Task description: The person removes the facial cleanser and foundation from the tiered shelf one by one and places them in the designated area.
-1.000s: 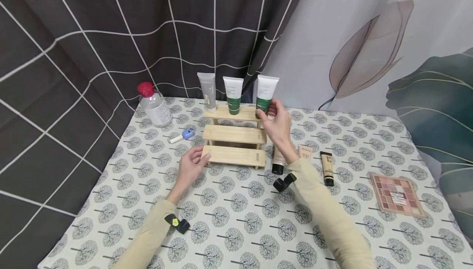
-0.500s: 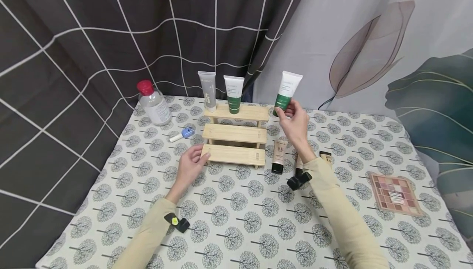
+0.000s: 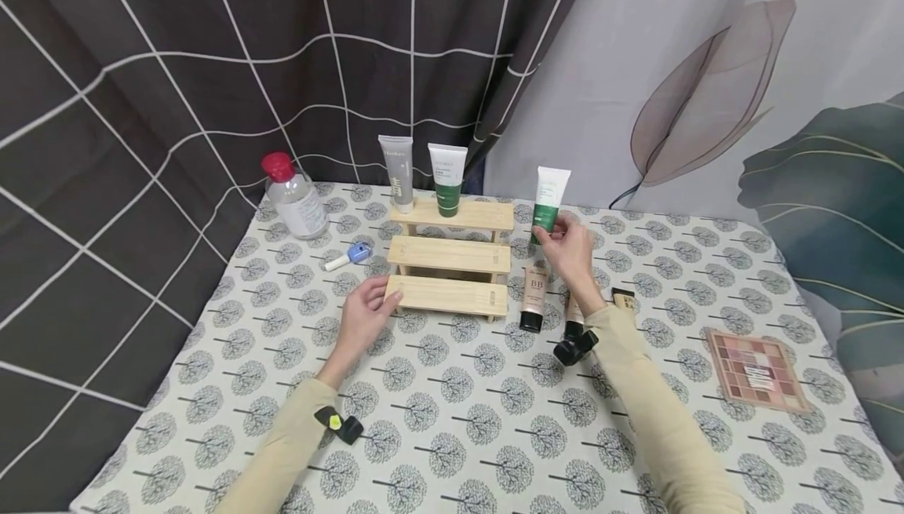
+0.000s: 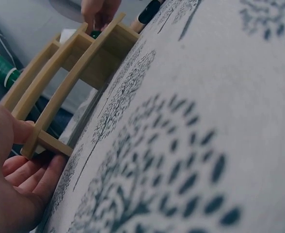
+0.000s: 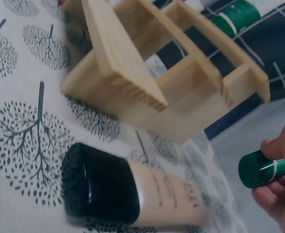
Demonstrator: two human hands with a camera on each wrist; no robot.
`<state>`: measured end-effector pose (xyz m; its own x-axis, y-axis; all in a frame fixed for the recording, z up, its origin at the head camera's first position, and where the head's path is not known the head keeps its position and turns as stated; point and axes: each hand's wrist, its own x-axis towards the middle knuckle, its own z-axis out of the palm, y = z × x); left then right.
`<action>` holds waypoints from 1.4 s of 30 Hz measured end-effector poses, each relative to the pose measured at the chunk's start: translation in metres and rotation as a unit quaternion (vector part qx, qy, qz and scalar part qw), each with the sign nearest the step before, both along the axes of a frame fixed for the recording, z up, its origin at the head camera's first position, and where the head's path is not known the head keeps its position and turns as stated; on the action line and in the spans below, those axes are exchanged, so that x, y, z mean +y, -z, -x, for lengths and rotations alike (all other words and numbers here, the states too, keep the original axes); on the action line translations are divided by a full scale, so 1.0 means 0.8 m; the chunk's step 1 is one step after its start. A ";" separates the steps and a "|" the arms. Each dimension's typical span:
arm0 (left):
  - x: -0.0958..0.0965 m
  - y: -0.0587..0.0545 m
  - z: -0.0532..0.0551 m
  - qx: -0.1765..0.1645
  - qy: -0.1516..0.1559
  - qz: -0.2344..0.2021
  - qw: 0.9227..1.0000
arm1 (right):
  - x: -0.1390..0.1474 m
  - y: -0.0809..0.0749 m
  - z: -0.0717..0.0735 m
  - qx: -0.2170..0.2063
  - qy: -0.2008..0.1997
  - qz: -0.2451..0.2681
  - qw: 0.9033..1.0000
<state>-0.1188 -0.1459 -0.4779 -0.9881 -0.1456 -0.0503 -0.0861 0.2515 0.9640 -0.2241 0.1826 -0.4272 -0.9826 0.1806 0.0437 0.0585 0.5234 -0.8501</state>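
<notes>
My left hand (image 3: 363,318) grips the left end of the lowest step of a three-step wooden stand (image 3: 446,294), thumb on top and fingers below. Right of the stand, my right hand (image 3: 570,251) pinches a white-and-green squeeze tube (image 3: 549,200) near its green cap (image 5: 253,170). The tube is almost upright, cap down, apart from the stand; whether the cap touches the table cannot be made out. On the top step stand a grey tube (image 3: 399,173) at the left and another white-and-green tube (image 3: 448,179) beside it.
A BB cream tube (image 3: 534,294) lies right of the stand. Another tube (image 3: 574,314) and a gold-and-black tube (image 3: 625,299) lie partly behind my right arm. An eyeshadow palette (image 3: 758,373) is farther right. Left are a red-capped bottle (image 3: 300,204) and a small blue-and-white bottle (image 3: 349,257).
My right hand has carried the white-and-green tube from the right end of the top step out to the right, then lowered it. My left hand has stayed on the stand.
</notes>
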 end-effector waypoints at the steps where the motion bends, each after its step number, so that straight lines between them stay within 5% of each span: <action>1: 0.000 0.000 0.000 0.000 0.000 0.000 1.000 | 0.001 0.002 0.001 -0.012 -0.002 -0.004 1.000; 16: 0.002 0.006 0.001 0.018 0.000 0.001 1.000 | 0.011 0.022 0.009 -0.128 -0.006 -0.067 0.989; 27: 0.003 0.007 0.000 0.021 0.004 0.000 1.000 | 0.019 0.017 0.020 -0.155 -0.020 -0.106 0.982; 36: 0.002 0.004 0.001 0.022 0.000 0.007 1.000 | 0.021 0.011 0.014 -0.142 -0.037 -0.129 0.981; 42: 0.000 0.005 0.002 0.017 -0.002 0.010 1.000 | 0.018 -0.012 -0.002 -0.076 -0.042 -0.121 0.989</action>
<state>-0.1203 -0.1456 -0.4820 -0.9887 -0.1495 -0.0130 -0.0536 0.2706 0.9612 -0.2224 0.1973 -0.4172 -0.9923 0.0995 -0.0735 0.1228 0.7186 -0.6845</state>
